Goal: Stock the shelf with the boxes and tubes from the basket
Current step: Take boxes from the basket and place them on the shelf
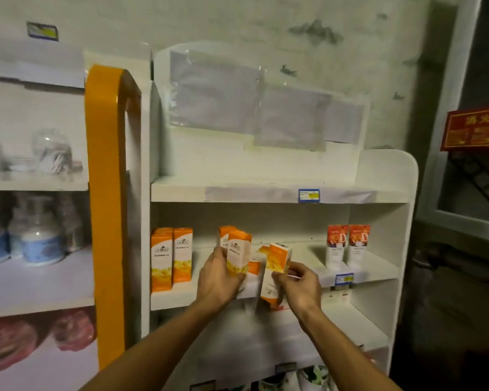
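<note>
White shelf unit (277,193) stood against a stained wall. We had our left hand (216,277) wrapped round an upright orange box (238,253) over the middle shelf; our right hand (301,283) pinched a second box (277,266), tilted, just right of it. Left of our grip stood more boxes (171,258); well right, two tubes (347,245).

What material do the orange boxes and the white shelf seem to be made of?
The orange boxes look like thin printed cardboard with a slightly glossy finish: they have sharp folded edges and flat printed faces. The white shelf seems to be painted or laminated board, smooth and matte, with thick flat edges and a rounded side panel; whether it is wood or metal underneath cannot be told.
</note>
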`<move>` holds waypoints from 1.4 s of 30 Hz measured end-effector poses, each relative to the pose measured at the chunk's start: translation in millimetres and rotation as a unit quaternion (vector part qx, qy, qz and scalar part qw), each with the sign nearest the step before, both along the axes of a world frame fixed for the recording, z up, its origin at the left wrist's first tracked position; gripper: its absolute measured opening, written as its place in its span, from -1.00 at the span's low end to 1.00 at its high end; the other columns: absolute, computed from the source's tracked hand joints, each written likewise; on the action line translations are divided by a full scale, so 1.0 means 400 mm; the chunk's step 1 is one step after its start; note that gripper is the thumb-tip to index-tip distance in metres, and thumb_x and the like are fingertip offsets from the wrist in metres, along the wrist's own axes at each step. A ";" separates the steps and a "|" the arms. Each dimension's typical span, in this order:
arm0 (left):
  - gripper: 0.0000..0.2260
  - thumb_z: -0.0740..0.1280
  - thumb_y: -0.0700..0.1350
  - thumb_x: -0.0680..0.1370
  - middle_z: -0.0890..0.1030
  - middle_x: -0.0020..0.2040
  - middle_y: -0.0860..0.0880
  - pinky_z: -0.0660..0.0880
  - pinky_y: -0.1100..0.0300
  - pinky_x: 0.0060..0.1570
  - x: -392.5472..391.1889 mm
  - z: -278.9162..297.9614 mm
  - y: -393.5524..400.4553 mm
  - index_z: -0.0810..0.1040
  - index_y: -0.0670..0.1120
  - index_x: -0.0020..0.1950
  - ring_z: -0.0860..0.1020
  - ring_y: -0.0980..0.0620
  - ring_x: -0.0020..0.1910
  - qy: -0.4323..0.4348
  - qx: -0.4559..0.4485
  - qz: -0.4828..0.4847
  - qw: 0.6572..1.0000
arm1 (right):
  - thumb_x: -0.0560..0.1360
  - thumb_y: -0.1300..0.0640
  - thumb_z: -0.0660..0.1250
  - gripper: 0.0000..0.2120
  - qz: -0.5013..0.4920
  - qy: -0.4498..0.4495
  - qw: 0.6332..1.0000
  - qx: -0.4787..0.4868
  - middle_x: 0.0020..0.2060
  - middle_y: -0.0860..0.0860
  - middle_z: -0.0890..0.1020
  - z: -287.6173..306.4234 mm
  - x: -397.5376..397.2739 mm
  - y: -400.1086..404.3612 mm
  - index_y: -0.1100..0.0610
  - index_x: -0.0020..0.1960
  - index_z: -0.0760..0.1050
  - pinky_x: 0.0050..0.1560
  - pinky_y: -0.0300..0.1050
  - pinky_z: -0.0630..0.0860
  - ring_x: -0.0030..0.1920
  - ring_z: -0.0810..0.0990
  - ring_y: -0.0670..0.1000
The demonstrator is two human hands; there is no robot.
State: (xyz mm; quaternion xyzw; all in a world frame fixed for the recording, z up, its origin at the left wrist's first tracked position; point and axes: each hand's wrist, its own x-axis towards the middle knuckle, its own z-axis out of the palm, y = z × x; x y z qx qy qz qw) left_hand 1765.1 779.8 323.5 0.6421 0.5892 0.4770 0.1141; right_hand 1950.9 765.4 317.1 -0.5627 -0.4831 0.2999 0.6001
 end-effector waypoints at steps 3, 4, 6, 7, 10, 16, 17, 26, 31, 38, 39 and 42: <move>-0.50 0.52 0.10 0.44 0.60 0.21 0.00 0.60 0.11 0.08 -0.005 -0.012 0.033 0.40 0.01 0.26 0.61 -0.01 0.14 -0.001 -0.010 0.000 1.000 | 0.45 0.16 0.50 -0.71 -0.004 -0.003 1.000 0.005 0.02 0.00 0.67 0.009 -0.034 0.048 0.06 0.15 0.57 0.07 0.00 0.63 -0.01 0.65 0.03; -0.51 0.51 0.10 0.45 0.60 0.20 -0.01 0.60 0.12 0.06 -0.007 -0.017 0.041 0.40 0.00 0.25 0.60 -0.01 0.12 0.002 -0.014 0.004 1.000 | 0.45 0.15 0.49 -0.70 -0.006 -0.012 1.000 0.005 0.03 0.01 0.67 0.005 -0.043 0.065 0.06 0.17 0.57 0.11 0.03 0.62 0.00 0.65 0.04; -0.51 0.51 0.09 0.46 0.59 0.21 -0.02 0.59 0.11 0.06 -0.007 -0.025 0.059 0.39 -0.01 0.26 0.60 -0.02 0.14 0.000 -0.021 0.015 1.000 | 0.46 0.13 0.49 -0.68 -0.016 -0.032 0.999 0.005 0.07 0.02 0.67 -0.004 -0.055 0.091 0.05 0.20 0.57 0.15 0.11 0.60 0.03 0.64 0.07; -0.50 0.51 0.08 0.46 0.59 0.23 -0.02 0.60 0.09 0.09 -0.004 -0.028 0.070 0.38 -0.01 0.28 0.60 -0.04 0.17 -0.001 -0.023 0.018 1.000 | 0.46 0.13 0.49 -0.66 -0.017 -0.031 0.999 0.005 0.08 0.03 0.67 -0.009 -0.058 0.100 0.06 0.22 0.57 0.14 0.14 0.61 0.04 0.63 0.08; -0.45 0.51 0.02 0.47 0.55 0.30 -0.05 0.58 0.00 0.18 0.002 -0.029 0.109 0.34 -0.03 0.35 0.56 -0.09 0.25 0.010 -0.028 0.019 0.999 | 0.47 0.12 0.49 -0.64 -0.016 -0.025 1.000 0.006 0.07 0.04 0.66 -0.014 -0.059 0.129 0.08 0.24 0.55 0.06 0.11 0.64 0.00 0.65 0.07; -0.42 0.52 -0.02 0.48 0.52 0.35 -0.03 0.57 -0.02 0.22 0.010 -0.065 0.155 0.32 -0.02 0.40 0.54 -0.07 0.30 -0.013 -0.019 0.030 0.999 | 0.44 0.13 0.52 -0.66 -0.025 0.005 0.999 0.037 0.00 -0.02 0.65 0.016 -0.054 0.173 0.07 0.18 0.55 -0.24 -0.30 0.52 -0.12 0.63 -0.07; -0.42 0.52 -0.02 0.48 0.52 0.36 -0.02 0.57 -0.03 0.22 0.012 -0.071 0.158 0.32 -0.01 0.40 0.53 -0.06 0.31 -0.021 -0.016 0.032 0.999 | 0.43 0.14 0.52 -0.65 -0.024 0.004 0.999 0.042 -0.01 -0.03 0.64 0.016 -0.057 0.179 0.07 0.19 0.54 -0.24 -0.32 0.51 -0.10 0.62 -0.06; -0.43 0.53 -0.07 0.48 0.49 0.38 -0.01 0.56 -0.04 0.24 0.016 -0.078 0.187 0.32 0.00 0.39 0.52 -0.06 0.33 -0.015 -0.020 0.029 0.999 | 0.45 0.17 0.50 -0.63 -0.002 0.010 0.999 0.042 0.07 -0.01 0.64 -0.013 -0.088 0.228 0.04 0.21 0.48 -0.21 -0.28 0.56 -0.04 0.62 -0.04; -0.30 0.52 -0.13 0.48 0.38 0.46 -0.06 0.48 -0.01 0.32 0.016 -0.085 0.179 0.22 -0.06 0.51 0.44 -0.09 0.41 0.016 -0.035 0.026 0.999 | 0.45 0.18 0.50 -0.51 0.024 -0.037 0.999 0.009 0.21 0.02 0.62 -0.021 -0.084 0.231 0.02 0.33 0.45 0.12 0.07 0.60 0.16 0.63 0.07; -0.10 0.54 0.10 0.43 0.17 0.57 -0.07 0.43 -0.05 0.38 0.015 -0.086 0.129 0.05 -0.07 0.58 0.27 -0.10 0.51 0.043 -0.001 0.070 0.997 | 0.47 0.04 0.48 -0.32 -0.010 -0.095 0.995 -0.017 0.40 0.04 0.46 -0.057 -0.027 0.164 0.02 0.50 0.26 0.28 0.16 0.48 0.37 0.47 0.13; -0.09 0.52 0.12 0.45 0.12 0.59 -0.07 0.37 -0.04 0.43 0.020 -0.086 0.116 0.04 -0.08 0.59 0.21 -0.10 0.55 0.057 0.001 0.077 0.995 | 0.49 0.04 0.45 -0.34 -0.013 -0.090 0.996 -0.023 0.41 0.04 0.46 -0.067 -0.016 0.152 0.02 0.51 0.25 0.30 0.16 0.47 0.38 0.46 0.14; -0.13 0.46 0.14 0.50 0.07 0.63 -0.10 0.22 0.01 0.50 0.037 -0.092 0.068 0.03 -0.11 0.61 0.11 -0.10 0.59 0.103 0.026 0.083 0.991 | 0.54 0.05 0.39 -0.39 -0.019 -0.103 0.994 -0.036 0.41 0.05 0.45 -0.099 0.024 0.100 0.04 0.52 0.23 0.35 0.14 0.44 0.37 0.45 0.12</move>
